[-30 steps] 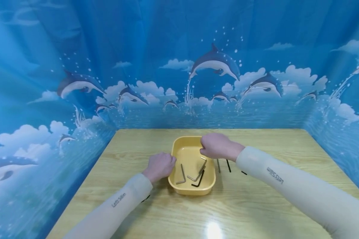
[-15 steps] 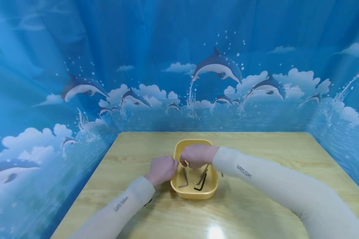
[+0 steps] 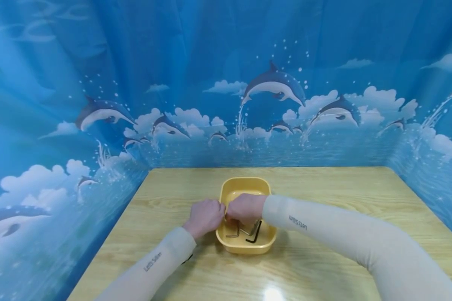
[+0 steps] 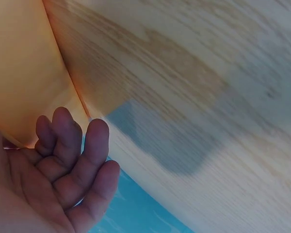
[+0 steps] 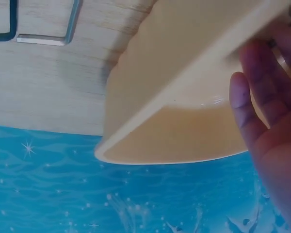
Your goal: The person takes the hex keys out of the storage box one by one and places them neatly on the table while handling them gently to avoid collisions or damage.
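Observation:
A deep yellow plastic tray (image 3: 246,250) stands on the table. At its left side my left hand (image 3: 207,216) grips the rim; in the left wrist view its other fingers (image 4: 96,141) curl loosely beside the outer wall. My right hand (image 3: 245,207) reaches down inside the tray, fingertips together near the left wall. It seems to pinch a hex key, of which only a small dark and shiny bit shows at the fingers (image 5: 240,92) in the right wrist view. Just below it lie a silver hex key (image 3: 232,236) and a black hex key (image 3: 254,240), with another silver one partly hidden.
On the wooden table (image 3: 324,188) right of the tray lie a black hex key (image 5: 12,22) and a silver hex key (image 5: 43,40), hidden by my sleeve in the head view. A dark item (image 3: 187,259) shows beside my left cuff. A blue dolphin curtain (image 3: 196,62) surrounds the table.
My right hand has moved left from the tray's right rim and down into it. The silver hex key at left has shifted slightly. My left hand stays on the rim.

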A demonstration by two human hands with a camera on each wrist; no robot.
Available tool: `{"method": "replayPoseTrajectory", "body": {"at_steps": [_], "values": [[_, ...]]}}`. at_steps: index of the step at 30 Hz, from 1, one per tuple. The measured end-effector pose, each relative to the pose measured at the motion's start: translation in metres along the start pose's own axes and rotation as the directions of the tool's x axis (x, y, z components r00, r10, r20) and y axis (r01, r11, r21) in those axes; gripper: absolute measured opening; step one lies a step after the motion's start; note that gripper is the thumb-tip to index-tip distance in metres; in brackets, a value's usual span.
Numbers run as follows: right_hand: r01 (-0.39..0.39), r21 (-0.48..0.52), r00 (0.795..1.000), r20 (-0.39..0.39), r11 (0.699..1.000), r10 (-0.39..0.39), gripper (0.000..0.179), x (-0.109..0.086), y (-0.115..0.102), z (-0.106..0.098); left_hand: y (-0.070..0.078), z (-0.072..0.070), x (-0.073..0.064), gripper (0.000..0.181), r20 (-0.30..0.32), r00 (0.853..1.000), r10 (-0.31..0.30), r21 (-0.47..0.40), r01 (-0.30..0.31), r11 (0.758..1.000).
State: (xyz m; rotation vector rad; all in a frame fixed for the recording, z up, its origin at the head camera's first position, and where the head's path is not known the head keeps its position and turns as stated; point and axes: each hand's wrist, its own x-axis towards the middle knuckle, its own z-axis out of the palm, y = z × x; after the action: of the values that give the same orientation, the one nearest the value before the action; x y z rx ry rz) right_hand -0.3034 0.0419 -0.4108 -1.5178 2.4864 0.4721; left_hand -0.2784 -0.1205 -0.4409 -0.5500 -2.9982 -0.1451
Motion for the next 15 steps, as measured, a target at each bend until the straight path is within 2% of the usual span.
{"method": "replayPoseTrajectory", "body": {"at_steps": [5, 9, 12, 15], "values": [[-0.004, -0.045, 1.000, 0.027, 0.999, 0.006, 0.028, -0.002, -0.004, 0.000, 0.001, -0.001, 0.000, 0.040, -0.017, 1.000, 0.000, -0.004, 0.000, 1.000], [0.007, 0.010, 0.999, 0.048, 1.000, -0.008, 0.033, -0.004, -0.006, -0.001, 0.001, 0.000, -0.002, 0.044, 0.006, 0.999, -0.031, -0.038, 0.031, 0.999], [-0.003, 0.060, 0.999, 0.046, 0.998, 0.001, 0.036, -0.007, -0.005, -0.003, 0.000, 0.001, -0.003, 0.045, 0.002, 0.999, -0.032, -0.037, 0.032, 0.999], [-0.028, 0.030, 0.999, 0.035, 0.999, 0.027, 0.022, -0.012, -0.003, -0.006, 0.000, 0.001, -0.003, 0.043, -0.019, 1.000, -0.001, -0.005, 0.000, 1.000]]}}
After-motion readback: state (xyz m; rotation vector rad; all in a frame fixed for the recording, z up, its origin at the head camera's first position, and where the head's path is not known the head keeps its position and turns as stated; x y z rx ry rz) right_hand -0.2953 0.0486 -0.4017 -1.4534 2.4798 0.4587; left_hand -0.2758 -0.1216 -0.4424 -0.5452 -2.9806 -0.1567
